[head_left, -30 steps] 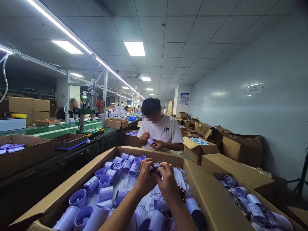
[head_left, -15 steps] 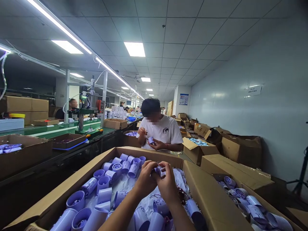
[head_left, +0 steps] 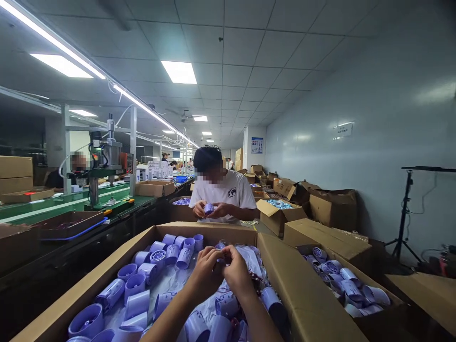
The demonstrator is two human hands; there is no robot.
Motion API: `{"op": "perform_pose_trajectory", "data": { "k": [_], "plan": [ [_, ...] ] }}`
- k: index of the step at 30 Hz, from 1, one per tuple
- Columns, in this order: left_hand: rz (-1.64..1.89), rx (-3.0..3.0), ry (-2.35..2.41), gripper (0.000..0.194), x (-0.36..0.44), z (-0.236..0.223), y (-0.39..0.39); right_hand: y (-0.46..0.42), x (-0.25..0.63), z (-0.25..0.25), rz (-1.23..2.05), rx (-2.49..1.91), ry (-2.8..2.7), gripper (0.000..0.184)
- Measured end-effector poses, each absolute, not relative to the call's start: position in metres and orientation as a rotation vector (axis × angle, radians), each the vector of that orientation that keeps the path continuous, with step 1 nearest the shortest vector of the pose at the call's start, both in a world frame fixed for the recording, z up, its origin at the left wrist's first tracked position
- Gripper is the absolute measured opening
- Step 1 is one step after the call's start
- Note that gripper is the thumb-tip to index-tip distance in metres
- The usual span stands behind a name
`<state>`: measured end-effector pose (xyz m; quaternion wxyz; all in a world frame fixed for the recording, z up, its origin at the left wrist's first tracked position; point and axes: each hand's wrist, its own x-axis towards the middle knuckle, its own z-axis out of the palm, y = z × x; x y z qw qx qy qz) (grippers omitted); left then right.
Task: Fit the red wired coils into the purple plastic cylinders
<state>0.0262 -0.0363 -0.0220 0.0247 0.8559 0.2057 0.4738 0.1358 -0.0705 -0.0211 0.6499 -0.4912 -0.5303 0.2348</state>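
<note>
Over the big cardboard box (head_left: 107,261), my left hand (head_left: 205,270) and my right hand (head_left: 235,271) meet with bent fingers pinched together. What they pinch is mostly hidden by the fingers. A bit of purple (head_left: 221,245) shows just beyond the fingertips; I cannot tell whether it is held or lies in the box. Beneath and around my hands are several purple plastic cups (head_left: 137,304), some upright, others on their sides, on crumpled white plastic sheeting (head_left: 245,259). Thin dark reddish wires (head_left: 255,281) lie right of my right hand.
Across the box a co-worker in a white shirt (head_left: 237,192) holds a purple cup (head_left: 208,209). A smaller carton (head_left: 377,316) with more cups stands at right, near a black tripod (head_left: 404,213). Along the left runs a green conveyor bench (head_left: 60,206) with a press machine (head_left: 107,161).
The view has turned right, bringing the tripod more fully into sight. My hands stay together, fingers drawn in tighter. The co-worker's two hands have come together on the cup.
</note>
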Motion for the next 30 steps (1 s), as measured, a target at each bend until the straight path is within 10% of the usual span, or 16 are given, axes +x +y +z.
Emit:
{"op": "perform_pose_trajectory", "data": {
  "k": [30],
  "plan": [
    [1.394, 2.721, 0.972, 0.034, 0.024, -0.037, -0.026, -0.056, 0.127, -0.031, 1.011, -0.968, -1.057, 0.031]
  ]
}}
